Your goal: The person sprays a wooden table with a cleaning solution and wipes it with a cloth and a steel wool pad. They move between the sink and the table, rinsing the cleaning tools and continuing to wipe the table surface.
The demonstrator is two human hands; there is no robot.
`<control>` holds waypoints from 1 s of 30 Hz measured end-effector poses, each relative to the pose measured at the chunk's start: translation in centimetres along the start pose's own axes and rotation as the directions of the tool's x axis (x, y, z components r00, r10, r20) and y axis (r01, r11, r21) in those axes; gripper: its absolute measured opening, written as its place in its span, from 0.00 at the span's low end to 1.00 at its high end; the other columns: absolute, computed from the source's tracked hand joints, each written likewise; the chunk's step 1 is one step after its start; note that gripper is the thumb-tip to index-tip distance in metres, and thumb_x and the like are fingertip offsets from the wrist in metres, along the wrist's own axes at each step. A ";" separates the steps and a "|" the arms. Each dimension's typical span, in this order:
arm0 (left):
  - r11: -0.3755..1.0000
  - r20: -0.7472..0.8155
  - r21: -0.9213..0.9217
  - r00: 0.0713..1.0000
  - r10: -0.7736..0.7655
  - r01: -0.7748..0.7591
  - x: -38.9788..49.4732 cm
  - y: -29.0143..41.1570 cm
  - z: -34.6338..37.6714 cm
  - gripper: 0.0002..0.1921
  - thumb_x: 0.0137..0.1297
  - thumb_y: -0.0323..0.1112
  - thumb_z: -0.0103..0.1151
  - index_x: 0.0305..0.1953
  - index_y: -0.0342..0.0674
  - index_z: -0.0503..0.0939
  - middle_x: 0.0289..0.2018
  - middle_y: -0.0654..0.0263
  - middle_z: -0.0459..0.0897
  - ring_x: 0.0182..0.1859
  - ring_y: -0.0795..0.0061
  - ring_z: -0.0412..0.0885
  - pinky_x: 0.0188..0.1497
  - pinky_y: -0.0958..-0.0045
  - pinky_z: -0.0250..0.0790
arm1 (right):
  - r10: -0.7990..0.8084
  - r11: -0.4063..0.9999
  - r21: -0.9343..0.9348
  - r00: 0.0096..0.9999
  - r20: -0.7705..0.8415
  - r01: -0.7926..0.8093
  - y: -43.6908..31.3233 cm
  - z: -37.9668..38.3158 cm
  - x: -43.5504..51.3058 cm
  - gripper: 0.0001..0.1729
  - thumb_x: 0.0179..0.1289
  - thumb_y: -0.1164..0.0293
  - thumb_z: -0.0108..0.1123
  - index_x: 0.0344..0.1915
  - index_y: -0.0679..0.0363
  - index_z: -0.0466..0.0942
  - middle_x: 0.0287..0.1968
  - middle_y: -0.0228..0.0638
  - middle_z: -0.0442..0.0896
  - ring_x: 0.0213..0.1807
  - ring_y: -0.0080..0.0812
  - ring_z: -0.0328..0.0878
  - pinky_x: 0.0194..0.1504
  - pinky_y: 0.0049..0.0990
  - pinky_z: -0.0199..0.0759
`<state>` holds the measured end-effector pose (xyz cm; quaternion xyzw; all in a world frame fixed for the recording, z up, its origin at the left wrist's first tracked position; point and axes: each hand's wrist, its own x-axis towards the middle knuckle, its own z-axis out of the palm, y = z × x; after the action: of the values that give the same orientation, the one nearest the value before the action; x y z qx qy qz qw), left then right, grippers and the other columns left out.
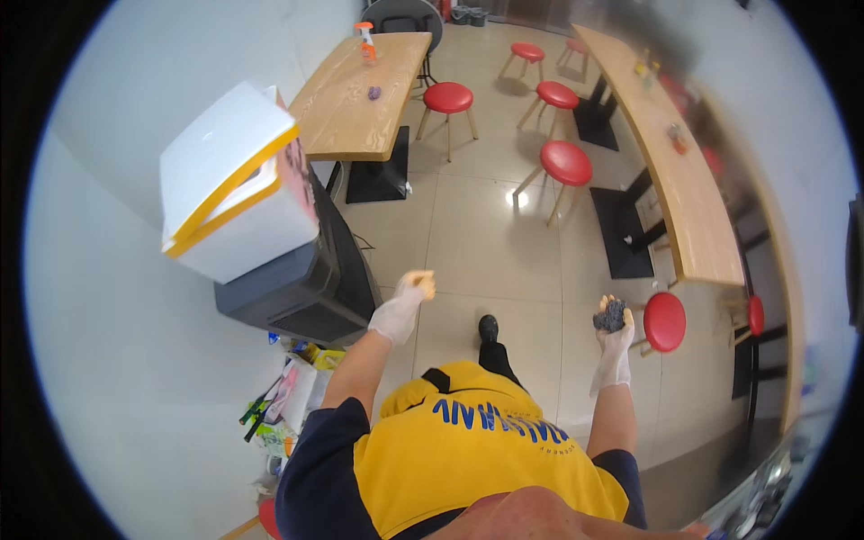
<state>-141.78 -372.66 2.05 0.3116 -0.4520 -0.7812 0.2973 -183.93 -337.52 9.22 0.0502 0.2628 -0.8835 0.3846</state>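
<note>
My right hand, in a thin translucent glove, is turned up beside a red stool. In its curled fingers sits a dark grey scrubbing pad that looks like wire mesh. My left hand, gloved the same way, hangs over the floor just right of a dark grey cabinet-like unit. Its fingers are curled in, with no object visible in them. On top of the unit rests a white box with yellow edges, its lid slightly raised.
Ahead on the left stands a wooden table with an orange spray bottle and a small purple object. A long wooden table runs along the right. Red stools stand between them. Bags and packages lie by the left wall.
</note>
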 end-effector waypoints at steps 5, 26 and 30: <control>0.987 -0.316 0.137 0.948 -0.034 0.081 11.8 8.8 8.3 0.14 0.74 0.30 0.60 0.57 0.34 0.80 0.41 0.59 0.87 0.39 0.73 0.87 0.42 0.72 0.84 | 0.318 0.948 -0.080 0.931 0.178 -0.308 5.6 9.2 20.8 0.24 0.77 0.60 0.50 0.59 0.69 0.75 0.56 0.53 0.82 0.54 0.51 0.83 0.52 0.47 0.81; 0.868 -0.904 -0.423 0.185 -0.385 -0.259 37.2 13.5 -8.3 0.16 0.74 0.34 0.62 0.59 0.36 0.78 0.43 0.59 0.85 0.41 0.69 0.86 0.44 0.68 0.83 | 0.702 0.563 0.209 -0.597 0.389 0.799 64.0 45.0 51.9 0.33 0.58 0.62 0.68 0.64 0.55 0.74 0.67 0.41 0.76 0.74 0.45 0.67 0.76 0.46 0.57; 0.856 -0.907 -0.406 0.028 -0.420 -0.320 36.8 12.2 -6.6 0.20 0.76 0.36 0.60 0.64 0.33 0.74 0.47 0.56 0.84 0.45 0.68 0.85 0.51 0.65 0.83 | 0.466 0.816 0.401 -0.884 -0.028 0.417 70.1 47.9 49.6 0.31 0.63 0.56 0.62 0.65 0.52 0.76 0.72 0.39 0.73 0.79 0.44 0.60 0.79 0.53 0.47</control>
<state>-157.71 -408.63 2.23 0.6892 0.1253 -0.4347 0.5660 -163.75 -433.67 5.99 0.9838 0.1672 0.0068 -0.0648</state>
